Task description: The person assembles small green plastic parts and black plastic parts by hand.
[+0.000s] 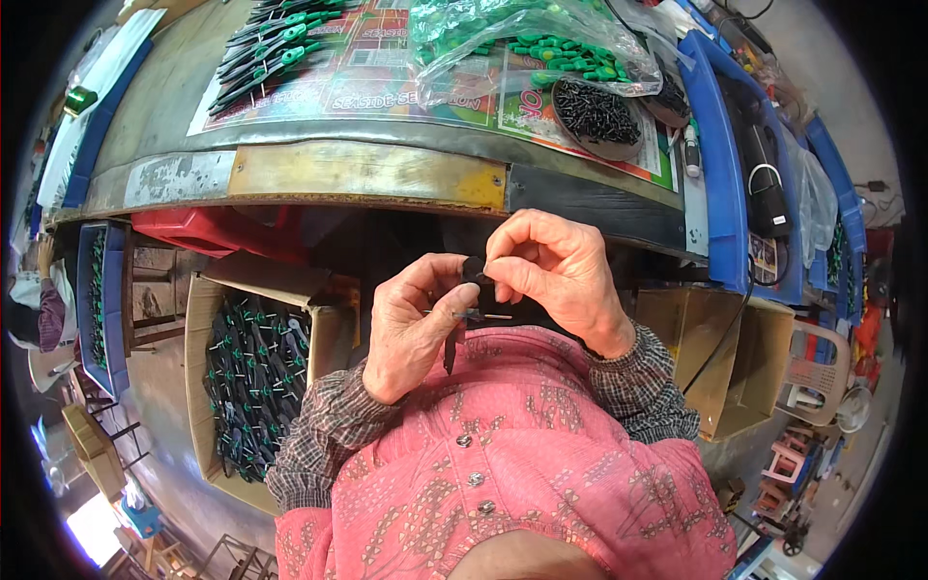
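- Pinching a black piece between thumb and fingers, the left hand holds it close to the head view's centre, in front of the person's pink shirt.
- A thin metal rod crosses just below the piece, beside the left thumb; a dark strip hangs under it toward 6 o'clock.
- The right hand, at 3 o'clock of the piece, has thumb and forefinger drawn together at its edge; whether anything small sits between them I cannot tell.
- At 11 o'clock, black-and-green clamps lie in a row on a printed sheet covering part of the bench.
- Toward 1 o'clock, green parts lie by clear plastic, with a dish of small black pins just beside them.
- At 2 o'clock stand a marker and a blue bin.
- At 8 o'clock, a carton holds more clamps.
- Between 3 and 4 o'clock sits another carton.
- Far off at 9 o'clock, a co-worker's sleeve shows.
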Demonstrator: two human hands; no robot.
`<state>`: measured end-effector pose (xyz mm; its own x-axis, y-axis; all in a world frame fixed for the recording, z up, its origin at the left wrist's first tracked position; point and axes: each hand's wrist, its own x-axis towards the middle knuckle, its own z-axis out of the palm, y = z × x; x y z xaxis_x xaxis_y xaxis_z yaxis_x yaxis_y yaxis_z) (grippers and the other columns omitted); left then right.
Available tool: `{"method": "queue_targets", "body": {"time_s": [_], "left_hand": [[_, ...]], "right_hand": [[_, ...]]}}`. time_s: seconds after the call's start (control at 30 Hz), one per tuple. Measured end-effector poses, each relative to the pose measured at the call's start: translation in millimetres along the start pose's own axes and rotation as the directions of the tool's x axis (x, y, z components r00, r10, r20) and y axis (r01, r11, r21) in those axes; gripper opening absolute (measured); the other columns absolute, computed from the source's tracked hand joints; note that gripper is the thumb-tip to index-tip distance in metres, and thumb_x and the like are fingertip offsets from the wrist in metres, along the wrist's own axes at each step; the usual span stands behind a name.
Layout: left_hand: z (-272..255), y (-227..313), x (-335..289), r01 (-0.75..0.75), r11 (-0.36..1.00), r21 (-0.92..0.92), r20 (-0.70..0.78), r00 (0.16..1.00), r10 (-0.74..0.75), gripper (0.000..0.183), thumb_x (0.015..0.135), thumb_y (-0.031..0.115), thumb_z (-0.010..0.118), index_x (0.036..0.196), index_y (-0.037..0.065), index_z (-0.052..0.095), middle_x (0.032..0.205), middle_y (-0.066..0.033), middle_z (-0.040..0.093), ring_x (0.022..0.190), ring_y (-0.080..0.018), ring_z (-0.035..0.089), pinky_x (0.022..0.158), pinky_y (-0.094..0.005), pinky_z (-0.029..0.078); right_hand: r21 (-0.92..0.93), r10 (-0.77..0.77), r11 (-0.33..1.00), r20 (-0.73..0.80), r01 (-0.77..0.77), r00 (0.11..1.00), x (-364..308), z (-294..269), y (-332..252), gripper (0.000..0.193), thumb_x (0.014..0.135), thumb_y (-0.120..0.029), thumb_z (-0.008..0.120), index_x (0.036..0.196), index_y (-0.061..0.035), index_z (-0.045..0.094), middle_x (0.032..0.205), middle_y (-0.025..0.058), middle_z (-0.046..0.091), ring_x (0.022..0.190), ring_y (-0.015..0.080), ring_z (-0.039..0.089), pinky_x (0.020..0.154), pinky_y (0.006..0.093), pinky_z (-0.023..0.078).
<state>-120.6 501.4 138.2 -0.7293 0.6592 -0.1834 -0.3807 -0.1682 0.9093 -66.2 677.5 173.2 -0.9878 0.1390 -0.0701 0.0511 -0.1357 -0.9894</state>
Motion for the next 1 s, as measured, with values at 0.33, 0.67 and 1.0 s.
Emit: {"method": "queue_targets", "body": {"time_s": [0.33, 0.67, 1.0], "left_hand": [[-3, 1, -2, -0.022, 0.998, 0.057, -0.013, 1.0, 0.023, 0.014, 0.09, 0.005, 0.064, 0.102, -0.001, 0.062, 0.074, 0.002, 0.061, 0.058, -0.0005, 0.051, 0.05, -0.0166, 0.042], [-4, -4, -2, -0.084, 0.987, 0.139, -0.039, 0.995, 0.091, 0.013, 0.089, 0.003, 0.064, 0.1, -0.002, 0.064, 0.072, 0.0039, 0.058, 0.06, 0.0, 0.048, 0.053, -0.0172, 0.04], [-7, -5, -4, -0.125, 0.958, 0.257, -0.053, 0.988, 0.143, 0.011, 0.088, 0.001, 0.064, 0.099, -0.002, 0.065, 0.079, 0.0026, 0.06, 0.069, -0.0019, 0.053, 0.063, -0.0194, 0.045]], "right_hand": [[-0.067, 0.06, 0.996, -0.024, -0.061, 0.998, 5, 8, 3, 0.008, 0.086, -0.004, 0.069, 0.088, -0.0001, 0.063, 0.077, -0.0032, 0.059, 0.066, 0.0014, 0.053, 0.057, 0.0176, 0.044], [-0.136, -0.001, 0.991, -0.036, -0.004, 0.999, 7, 12, 12, 0.008, 0.086, -0.004, 0.068, 0.087, -0.0004, 0.061, 0.078, -0.0033, 0.058, 0.068, 0.0014, 0.051, 0.059, 0.0188, 0.044], [-0.258, -0.082, 0.964, -0.059, 0.064, 0.995, 7, 13, 26, 0.01, 0.084, -0.003, 0.069, 0.086, 0.0003, 0.06, 0.075, 0.0001, 0.056, 0.063, 0.0043, 0.052, 0.055, 0.0212, 0.043]]}}
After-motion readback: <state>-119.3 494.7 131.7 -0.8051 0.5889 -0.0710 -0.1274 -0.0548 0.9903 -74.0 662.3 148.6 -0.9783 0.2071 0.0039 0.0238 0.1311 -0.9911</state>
